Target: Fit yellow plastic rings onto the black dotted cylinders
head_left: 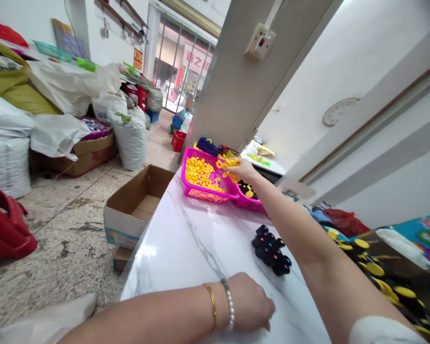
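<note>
My right hand [241, 170] reaches out over the far end of the table and is closed on several small yellow plastic pieces [225, 164], some with ring-shaped ends. It is above the right side of a pink basket [209, 194] holding many more of these yellow pieces [199, 173]. My left hand [251, 303], with bracelets at the wrist, rests on the white marbled table [186, 258]. Its fingers are curled under and hide anything they may hold. A cluster of small black pieces with coloured dots [271, 251] lies between my two arms.
A second pink basket [249, 203] with black and yellow parts stands partly behind my right forearm. An open cardboard box [127, 217] is beside the table's left edge. Black and yellow items [387, 282] are piled at right. A red stool [7, 224] and white sacks [129, 138] stand left.
</note>
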Tool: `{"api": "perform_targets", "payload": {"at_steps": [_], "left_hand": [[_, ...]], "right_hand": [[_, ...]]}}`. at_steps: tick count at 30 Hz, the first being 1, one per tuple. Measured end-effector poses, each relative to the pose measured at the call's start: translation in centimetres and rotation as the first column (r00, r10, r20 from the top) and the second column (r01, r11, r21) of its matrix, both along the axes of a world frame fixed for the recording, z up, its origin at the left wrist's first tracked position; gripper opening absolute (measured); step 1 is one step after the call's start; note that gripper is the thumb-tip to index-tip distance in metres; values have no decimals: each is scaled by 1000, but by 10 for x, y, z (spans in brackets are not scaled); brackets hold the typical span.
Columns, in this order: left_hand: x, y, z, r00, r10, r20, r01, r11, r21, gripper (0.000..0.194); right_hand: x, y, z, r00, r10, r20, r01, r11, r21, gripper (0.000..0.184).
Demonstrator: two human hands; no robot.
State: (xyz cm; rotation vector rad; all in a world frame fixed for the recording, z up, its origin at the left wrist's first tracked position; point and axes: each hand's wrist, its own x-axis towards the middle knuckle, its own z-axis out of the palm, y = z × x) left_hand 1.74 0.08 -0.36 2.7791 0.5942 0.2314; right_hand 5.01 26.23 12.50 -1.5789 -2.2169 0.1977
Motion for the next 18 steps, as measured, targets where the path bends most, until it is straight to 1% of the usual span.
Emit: {"api": "perform_targets", "payload": {"at_steps": [2, 3, 4, 5, 7, 10, 12, 14, 16, 17, 18], "left_hand": [[-1, -1, -1, 1000, 23, 18, -24, 998, 58, 29], [-2, -2, -1, 999, 35, 15, -36, 996, 81, 27], [-1, -4, -1, 999, 40, 9, -41, 994, 100, 26], [-1, -6, 0, 999, 42, 2, -42, 993, 115, 25], [3, -14, 1, 999, 38, -16, -36, 991, 129, 24], [10, -28, 3, 999, 32, -39, -26, 991, 134, 24], [10, -39, 4, 998, 51, -44, -44, 988, 148, 25], [3, -50, 5, 994, 101, -44, -93, 983, 157, 27], [-11, -61, 6, 987, 160, -23, -155, 978, 140, 27], [-21, -67, 7, 982, 187, 0, -185, 976, 110, 25], [-32, -74, 7, 974, 222, 35, -224, 972, 66, 24]], "right_hand": [[11, -31, 8, 997, 56, 51, -57, 998, 11, 38], [15, -49, 6, 992, 91, 89, -92, 996, 5, 39], [19, -67, 1, 985, 126, 120, -126, 992, -3, 39], [22, -85, -8, 976, 161, 150, -161, 987, -13, 39], [27, -120, -33, 953, 224, 204, -221, 974, -38, 37], [31, -160, -73, 927, 279, 251, -270, 960, -71, 34], [32, -174, -91, 921, 294, 256, -281, 956, -87, 41], [34, -180, -97, 919, 311, 241, -296, 950, -97, 54], [38, -183, -94, 922, 325, 208, -314, 945, -88, 63], [41, -185, -90, 926, 327, 187, -320, 945, -72, 61], [45, -188, -85, 932, 323, 167, -319, 946, -49, 56]]}}
